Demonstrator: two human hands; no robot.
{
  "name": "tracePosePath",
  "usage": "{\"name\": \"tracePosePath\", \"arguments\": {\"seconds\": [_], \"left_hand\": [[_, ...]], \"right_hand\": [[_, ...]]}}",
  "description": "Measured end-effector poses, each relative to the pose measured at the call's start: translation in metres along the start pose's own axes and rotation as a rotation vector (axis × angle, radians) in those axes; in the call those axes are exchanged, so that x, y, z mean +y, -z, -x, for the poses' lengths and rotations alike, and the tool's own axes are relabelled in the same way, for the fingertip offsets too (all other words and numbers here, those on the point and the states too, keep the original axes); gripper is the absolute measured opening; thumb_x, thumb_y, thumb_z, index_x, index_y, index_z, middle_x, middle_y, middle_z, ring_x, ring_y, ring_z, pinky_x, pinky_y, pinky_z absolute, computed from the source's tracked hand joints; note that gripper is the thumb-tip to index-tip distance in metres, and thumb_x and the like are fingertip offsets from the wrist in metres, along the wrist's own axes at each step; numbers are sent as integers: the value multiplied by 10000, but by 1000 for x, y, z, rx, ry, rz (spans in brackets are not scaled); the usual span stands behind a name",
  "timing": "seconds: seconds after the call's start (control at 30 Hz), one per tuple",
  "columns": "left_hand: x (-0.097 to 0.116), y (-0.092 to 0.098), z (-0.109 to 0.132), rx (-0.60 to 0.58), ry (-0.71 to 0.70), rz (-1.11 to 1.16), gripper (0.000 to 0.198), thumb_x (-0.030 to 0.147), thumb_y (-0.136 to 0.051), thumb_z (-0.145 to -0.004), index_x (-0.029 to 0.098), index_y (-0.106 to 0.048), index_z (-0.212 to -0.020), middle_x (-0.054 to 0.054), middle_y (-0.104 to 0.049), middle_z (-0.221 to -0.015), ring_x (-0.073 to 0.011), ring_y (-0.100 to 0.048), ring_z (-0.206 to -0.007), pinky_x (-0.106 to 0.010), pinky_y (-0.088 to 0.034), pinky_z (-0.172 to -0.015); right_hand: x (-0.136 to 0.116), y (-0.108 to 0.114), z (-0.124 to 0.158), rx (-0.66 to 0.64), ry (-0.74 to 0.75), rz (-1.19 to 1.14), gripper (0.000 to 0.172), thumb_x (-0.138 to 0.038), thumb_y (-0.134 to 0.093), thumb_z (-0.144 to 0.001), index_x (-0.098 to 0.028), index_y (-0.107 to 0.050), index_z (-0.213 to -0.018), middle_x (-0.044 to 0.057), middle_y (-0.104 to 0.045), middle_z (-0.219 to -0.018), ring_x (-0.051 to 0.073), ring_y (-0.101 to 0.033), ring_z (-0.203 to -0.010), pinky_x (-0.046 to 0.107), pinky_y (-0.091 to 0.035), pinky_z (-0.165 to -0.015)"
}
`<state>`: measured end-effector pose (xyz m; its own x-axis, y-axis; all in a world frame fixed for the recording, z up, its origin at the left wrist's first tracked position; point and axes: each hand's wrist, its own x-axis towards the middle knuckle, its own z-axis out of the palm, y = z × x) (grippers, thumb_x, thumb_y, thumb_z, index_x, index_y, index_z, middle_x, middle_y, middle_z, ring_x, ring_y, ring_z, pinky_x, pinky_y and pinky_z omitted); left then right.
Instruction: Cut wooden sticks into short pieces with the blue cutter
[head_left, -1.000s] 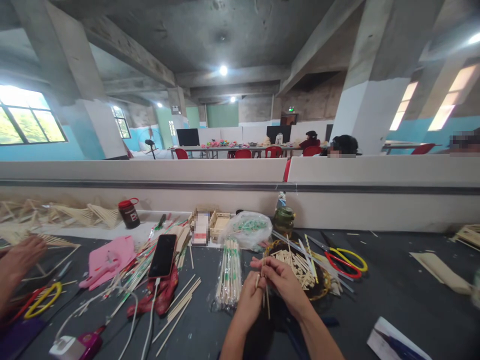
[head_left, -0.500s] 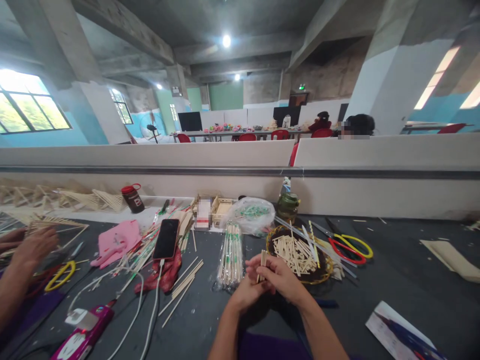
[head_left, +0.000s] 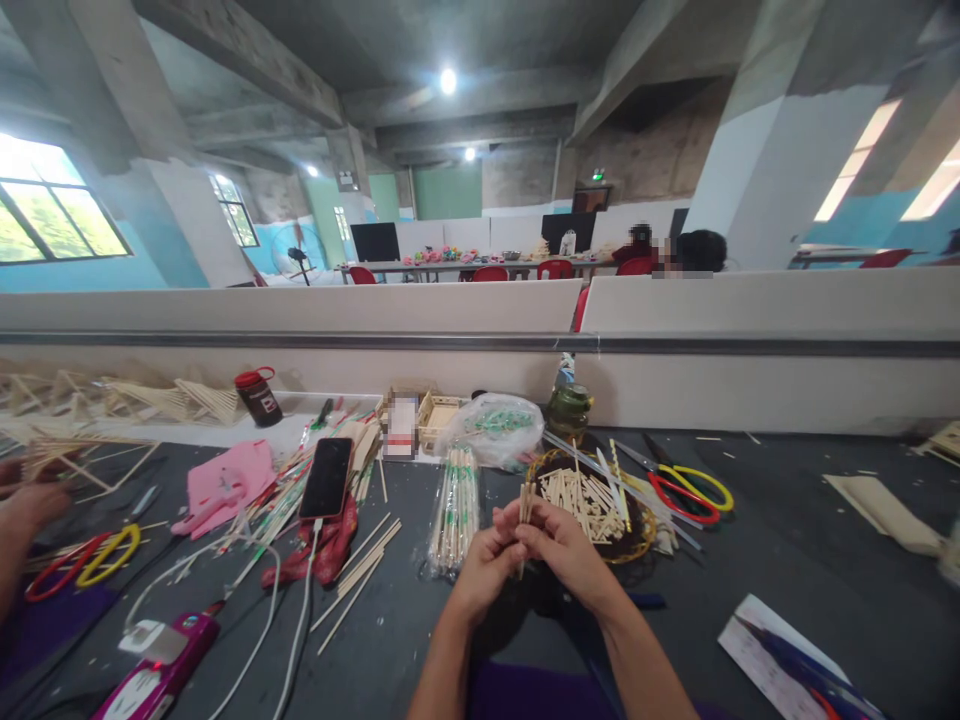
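At the lower centre of the frame, above the dark counter (head_left: 405, 640), the left hand (head_left: 484, 570) and right hand (head_left: 561, 550) share a narrow grip around thin wooden sticks (head_left: 527, 498), held nearly upright beside a basket (head_left: 649, 538).

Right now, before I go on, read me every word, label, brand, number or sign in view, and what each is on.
No text can be read.
Dark bottle: pale mark, too small.
Card by the wooden crates: pixelated.
Green lit sign at the back: too small.
Magenta power strip: white label, blurred.
Held wooden sticks: no lettering visible.
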<state>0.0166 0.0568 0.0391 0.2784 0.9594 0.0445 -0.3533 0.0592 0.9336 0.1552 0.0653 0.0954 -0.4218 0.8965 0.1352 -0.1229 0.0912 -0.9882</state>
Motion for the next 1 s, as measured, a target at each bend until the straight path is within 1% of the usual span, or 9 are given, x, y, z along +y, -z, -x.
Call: {"name": "tracePosePath", "arguments": {"seconds": [0.07,0.17,0.33,0.5,0.67,0.77,0.83,0.9,1.0], "left_hand": [[1,-3,0,-44,-9,-20,416,454,-734,-696,125,-737,-951,-97,-692,-847,-200,-591,-817,-302,-419,-798],[-1,-2,0,-75,1,-45,432,512,-697,-712,111,-745,-865,-93,-684,-790,-174,-580,-728,-277,-421,-742],[-9,2,0,-49,2,-46,459,542,-660,-735,102,-734,-843,-91,-675,-751,-160,-571,-692,-252,-408,-686],[-16,5,-3,-62,-1,-42,444,509,-704,-707,90,-721,-853,-89,-670,-765,-147,-560,-679,-235,-390,-654],[-21,7,-5,-44,27,-16,449,506,-690,-722,88,-715,-885,-107,-685,-798,-178,-596,-722,-271,-419,-704],[-20,5,-5,-35,30,-4,439,490,-697,-721,90,-717,-900,-113,-694,-819,-178,-604,-724,-272,-424,-706],[-18,4,-5,-22,38,-6,448,498,-717,-694,90,-725,-881,-111,-697,-803,-172,-600,-702,-262,-421,-685],[-17,3,-5,-3,49,-22,460,508,-728,-674,93,-731,-871,-99,-694,-769,-158,-584,-665,-245,-408,-648],[-18,2,-5,14,47,-46,466,513,-730,-669,94,-737,-873,-78,-682,-727,-134,-546,-615,-225,-372,-595]], "right_hand": [[2,3,0,12,24,43,221,-354,-614,-806,-190,-674,-940,77,-692,-995,239,-611,-1044,393,-439,-943],[9,6,-1,44,20,53,267,-405,-612,-810,-176,-696,-918,95,-698,-996,254,-603,-1078,418,-410,-983],[17,7,1,55,-41,-27,331,-472,-596,-820,-180,-681,-950,117,-696,-1060,262,-618,-1056,429,-454,-932],[23,6,-1,108,5,-8,305,-472,-596,-818,-195,-682,-911,99,-708,-1043,258,-626,-1035,414,-459,-927],[24,13,-1,110,7,42,395,-473,-633,-780,-191,-649,-1056,93,-696,-1019,249,-640,-964,387,-499,-853],[21,18,0,137,3,155,327,-464,-622,-787,-184,-652,-953,53,-693,-843,203,-647,-777,310,-513,-710],[20,20,2,170,-6,274,300,-475,-583,-809,-184,-644,-850,23,-658,-721,171,-608,-650,270,-485,-613],[20,20,2,208,14,388,292,-473,-568,-817,-189,-631,-798,12,-637,-687,161,-588,-631,258,-467,-604],[22,18,2,237,44,480,276,-465,-568,-818,-196,-621,-789,22,-655,-726,174,-611,-688,262,-474,-657]]}}
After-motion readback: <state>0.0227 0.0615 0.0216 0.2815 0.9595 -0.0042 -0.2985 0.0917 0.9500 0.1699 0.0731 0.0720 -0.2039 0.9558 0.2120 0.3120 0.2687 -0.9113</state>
